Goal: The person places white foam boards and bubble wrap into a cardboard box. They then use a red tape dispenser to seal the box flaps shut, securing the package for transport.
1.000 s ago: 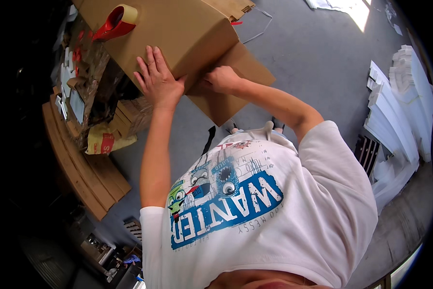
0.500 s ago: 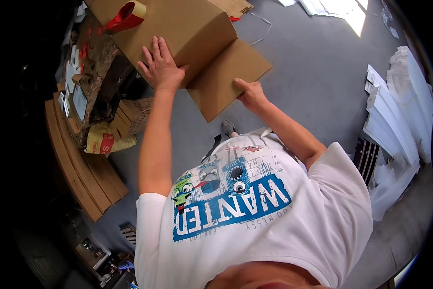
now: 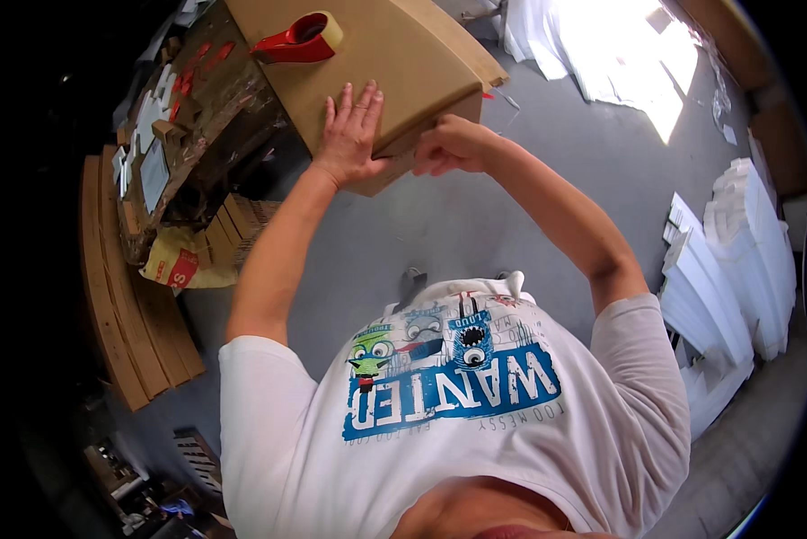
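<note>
A large brown cardboard box (image 3: 394, 54) lies at the top middle, its near end facing me. My left hand (image 3: 349, 135) rests flat on its top near the corner, fingers spread and thumb reaching over the edge. Against the near end is my right hand (image 3: 454, 145), its fingers curled and bent downward; whatever they hold, if anything, is hidden. The end flap (image 3: 372, 184) is now folded up against the box end, partly covered by my hands. On the box top sits a red tape dispenser (image 3: 288, 47) with a roll of tape, touched by neither hand.
A cluttered workbench (image 3: 210, 112) stands left of the box. Long cardboard pieces (image 3: 138, 332) and a yellow bag (image 3: 177, 260) lie below it. White foam sheets (image 3: 713, 278) are stacked at the right, with white sheeting (image 3: 565, 45) at the top right.
The end flap, earlier sticking out toward me in my right hand, has swung in against the box. My right hand has moved up to the box end. My left hand stays on top.
</note>
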`<state>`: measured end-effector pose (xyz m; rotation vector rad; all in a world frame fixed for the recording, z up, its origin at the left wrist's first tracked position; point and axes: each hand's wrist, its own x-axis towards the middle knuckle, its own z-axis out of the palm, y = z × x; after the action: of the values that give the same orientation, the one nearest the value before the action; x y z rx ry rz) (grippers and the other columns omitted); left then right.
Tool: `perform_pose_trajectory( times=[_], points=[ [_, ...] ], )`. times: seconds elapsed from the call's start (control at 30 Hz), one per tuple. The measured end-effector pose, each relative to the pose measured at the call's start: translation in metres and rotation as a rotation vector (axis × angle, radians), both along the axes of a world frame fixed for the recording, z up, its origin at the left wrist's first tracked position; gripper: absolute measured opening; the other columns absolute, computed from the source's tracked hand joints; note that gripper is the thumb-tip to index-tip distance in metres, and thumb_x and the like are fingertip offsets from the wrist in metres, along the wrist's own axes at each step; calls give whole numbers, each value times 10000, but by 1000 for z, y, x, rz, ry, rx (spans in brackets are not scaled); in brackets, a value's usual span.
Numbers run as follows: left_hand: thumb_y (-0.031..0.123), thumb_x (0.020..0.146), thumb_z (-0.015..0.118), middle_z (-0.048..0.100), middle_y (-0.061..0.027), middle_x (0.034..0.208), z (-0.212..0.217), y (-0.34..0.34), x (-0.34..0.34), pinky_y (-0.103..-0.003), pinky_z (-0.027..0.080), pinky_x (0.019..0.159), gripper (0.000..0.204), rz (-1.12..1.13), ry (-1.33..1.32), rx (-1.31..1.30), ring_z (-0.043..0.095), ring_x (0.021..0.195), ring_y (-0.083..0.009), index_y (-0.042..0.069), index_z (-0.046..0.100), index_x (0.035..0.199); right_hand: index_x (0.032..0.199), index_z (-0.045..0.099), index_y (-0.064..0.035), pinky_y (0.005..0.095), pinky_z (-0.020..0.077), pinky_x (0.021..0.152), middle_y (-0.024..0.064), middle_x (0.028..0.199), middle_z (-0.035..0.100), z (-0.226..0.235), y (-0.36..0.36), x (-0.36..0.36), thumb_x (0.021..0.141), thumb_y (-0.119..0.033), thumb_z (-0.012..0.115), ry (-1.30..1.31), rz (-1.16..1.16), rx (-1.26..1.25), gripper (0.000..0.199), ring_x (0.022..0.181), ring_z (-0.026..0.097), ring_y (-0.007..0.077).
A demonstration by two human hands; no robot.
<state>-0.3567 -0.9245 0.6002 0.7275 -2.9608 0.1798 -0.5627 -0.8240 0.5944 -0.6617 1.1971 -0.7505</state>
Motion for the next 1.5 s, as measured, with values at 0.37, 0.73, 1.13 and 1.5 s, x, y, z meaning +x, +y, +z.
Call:
perform_pose_trajectory(
  times=[0.37,0.73,1.13,1.5],
  points=[
    [424,762,694,264,-176,1557,12,8,19,-634,182,1138,862,6,38,38,216,1423,-447,30,374,1458,1127,575,73,431,565,733,196,924,689,109,-244,116,892,-143,565,1640,448,-862,320,894,694,366],
    [348,724,752,253,-200,1554,8,-9,18,-622,155,1150,915,12,137,143,169,1437,-456,-21,346,1456,1360,504,-93,361,565,781,146,964,708,132,-162,55,771,-346,739,1332,6,-353,683,879,702,269],
    [447,685,786,92,-306,1562,2,7,12,-687,165,1099,1128,150,340,150,100,1418,-542,-95,193,1477,1198,621,-73,323,538,578,120,820,674,146,-10,72,816,-330,668,1221,187,-142,463,654,658,201],
    [271,846,630,307,-91,1567,-16,-13,6,-667,55,1145,531,-662,158,-460,106,1464,-438,162,566,1362,1139,687,-200,364,556,688,77,876,707,80,43,88,766,-249,610,1552,487,-22,384,798,696,243]
  ],
)
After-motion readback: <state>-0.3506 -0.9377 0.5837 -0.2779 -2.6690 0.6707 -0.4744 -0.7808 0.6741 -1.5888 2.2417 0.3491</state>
